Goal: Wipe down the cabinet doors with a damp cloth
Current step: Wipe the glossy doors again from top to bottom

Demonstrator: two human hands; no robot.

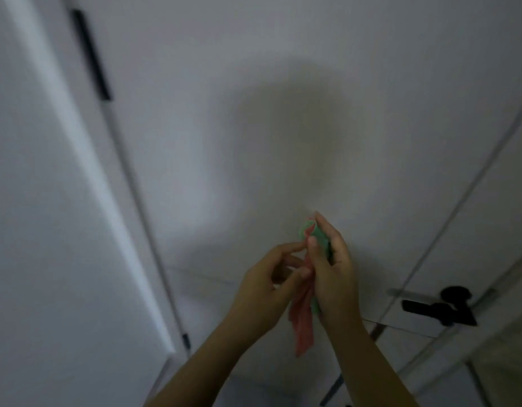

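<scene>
- I have both hands raised at the lower centre of the frame, in front of a white cabinet door [283, 113] that fills most of the picture.
- My right hand [331, 268] is wrapped around the cloth [308, 230]: fingers curled on its bunched green-and-red top, thumb lying across the front.
- My left hand [268, 277] is half closed; its thumb and fingertips pinch the red part of the cloth where it passes between the two hands.
- The cloth's long axis runs roughly top to bottom: bunched end up by my right fingertips, loose red tail hanging below both wrists.
- The door panel lies directly behind the hands and stretches up and to the left. The bunched top looks close to it; I cannot tell whether it touches.
- My right hand is the nearer one to the panel and holds the bulk of the cloth, so I judge the wiping stroke falls to it.
- A dark handle [91, 54] sits at upper left; a black lever handle [442, 306] at lower right.
</scene>
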